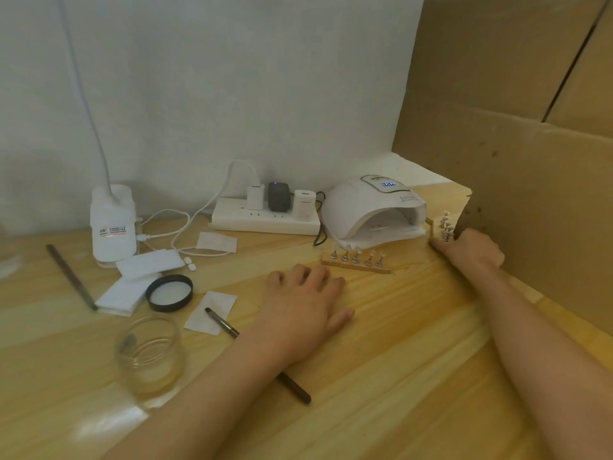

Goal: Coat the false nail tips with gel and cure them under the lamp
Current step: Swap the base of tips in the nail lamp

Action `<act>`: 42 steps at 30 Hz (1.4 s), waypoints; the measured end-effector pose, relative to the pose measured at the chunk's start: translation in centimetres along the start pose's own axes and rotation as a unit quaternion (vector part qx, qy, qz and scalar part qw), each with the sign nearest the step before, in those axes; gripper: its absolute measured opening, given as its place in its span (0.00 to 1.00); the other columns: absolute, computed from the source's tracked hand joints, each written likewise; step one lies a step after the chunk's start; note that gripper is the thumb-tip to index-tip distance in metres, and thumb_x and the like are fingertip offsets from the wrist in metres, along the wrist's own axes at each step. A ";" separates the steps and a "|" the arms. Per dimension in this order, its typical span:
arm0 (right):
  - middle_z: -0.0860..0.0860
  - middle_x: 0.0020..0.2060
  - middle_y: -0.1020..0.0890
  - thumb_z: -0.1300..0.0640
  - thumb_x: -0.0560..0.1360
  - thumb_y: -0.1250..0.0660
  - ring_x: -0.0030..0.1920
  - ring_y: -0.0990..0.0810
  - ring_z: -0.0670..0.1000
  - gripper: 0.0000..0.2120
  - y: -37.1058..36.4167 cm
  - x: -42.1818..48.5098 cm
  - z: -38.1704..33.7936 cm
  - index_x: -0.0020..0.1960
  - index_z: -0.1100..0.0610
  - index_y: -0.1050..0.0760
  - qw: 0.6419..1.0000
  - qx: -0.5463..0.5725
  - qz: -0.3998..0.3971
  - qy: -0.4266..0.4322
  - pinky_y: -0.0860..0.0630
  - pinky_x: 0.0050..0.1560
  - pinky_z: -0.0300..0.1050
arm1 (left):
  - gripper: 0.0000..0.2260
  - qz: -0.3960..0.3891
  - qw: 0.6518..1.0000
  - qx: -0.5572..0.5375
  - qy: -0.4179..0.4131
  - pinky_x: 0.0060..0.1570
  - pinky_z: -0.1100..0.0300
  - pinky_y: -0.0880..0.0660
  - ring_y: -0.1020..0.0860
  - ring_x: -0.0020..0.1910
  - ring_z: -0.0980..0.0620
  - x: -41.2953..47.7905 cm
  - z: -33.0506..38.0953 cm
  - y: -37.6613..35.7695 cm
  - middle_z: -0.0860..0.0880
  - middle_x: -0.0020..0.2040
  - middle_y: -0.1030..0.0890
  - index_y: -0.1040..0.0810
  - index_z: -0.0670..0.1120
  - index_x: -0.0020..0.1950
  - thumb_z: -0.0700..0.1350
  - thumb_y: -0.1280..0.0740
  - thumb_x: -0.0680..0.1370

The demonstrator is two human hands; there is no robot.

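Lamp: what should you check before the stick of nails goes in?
1. Lamp switched on: ok, its display is lit.
2. Lamp mouth free inside: cannot tell.
3. Right hand grips the held strip: ok.
4. Held strip level: not ok, it stands on end.
5. Second strip out of the path: not ok, it lies before the mouth.
6. Gel on the tips: cannot tell.

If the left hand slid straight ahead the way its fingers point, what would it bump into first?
Probably the wooden strip of nail tips lying just beyond the left hand, though it may only clip the strip's left end. The curing lamp stands behind that.
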State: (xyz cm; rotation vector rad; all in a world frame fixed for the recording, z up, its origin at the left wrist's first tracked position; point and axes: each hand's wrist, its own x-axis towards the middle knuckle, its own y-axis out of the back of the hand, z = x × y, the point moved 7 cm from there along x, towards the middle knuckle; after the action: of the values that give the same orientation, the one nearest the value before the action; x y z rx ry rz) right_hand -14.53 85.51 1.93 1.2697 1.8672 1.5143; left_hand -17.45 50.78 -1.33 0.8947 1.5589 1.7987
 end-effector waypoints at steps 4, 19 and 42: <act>0.54 0.35 0.24 0.32 0.71 0.31 0.40 0.24 0.57 0.28 -0.4 0.5 -0.5 0.36 0.58 0.29 1.000 0.021 -0.004 -0.019 0.32 0.38 0.46 | 0.26 0.006 1.000 0.000 -0.001 0.70 0.43 0.43 0.42 0.73 0.48 0.1 -0.1 0.0 0.53 0.75 0.40 0.44 0.58 0.77 0.65 0.54 0.81; 0.41 0.38 0.22 0.48 0.79 0.35 0.39 0.24 0.43 0.09 -0.1 0.5 0.3 0.59 0.40 0.24 0.928 -0.010 -0.051 0.368 0.32 0.33 0.44 | 0.26 -0.004 1.000 0.000 0.007 0.71 0.45 0.46 0.44 0.74 0.50 0.0 -0.2 -0.2 0.55 0.76 0.42 0.46 0.60 0.77 0.66 0.56 0.80; 0.45 0.39 0.21 0.56 0.71 0.23 0.34 0.28 0.37 0.11 -1.0 -8.8 -8.2 0.50 0.47 0.20 0.849 0.199 -0.254 0.419 0.29 0.37 0.32 | 0.26 0.001 1.000 -0.001 0.009 0.71 0.46 0.45 0.44 0.74 0.51 -0.1 -0.2 0.0 0.56 0.76 0.42 0.45 0.60 0.77 0.66 0.55 0.80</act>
State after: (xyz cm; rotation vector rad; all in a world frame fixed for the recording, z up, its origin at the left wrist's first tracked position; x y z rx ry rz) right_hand -16.95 73.66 1.67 0.0995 2.8750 1.5196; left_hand -17.51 50.61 -1.37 0.8816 1.5675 1.8156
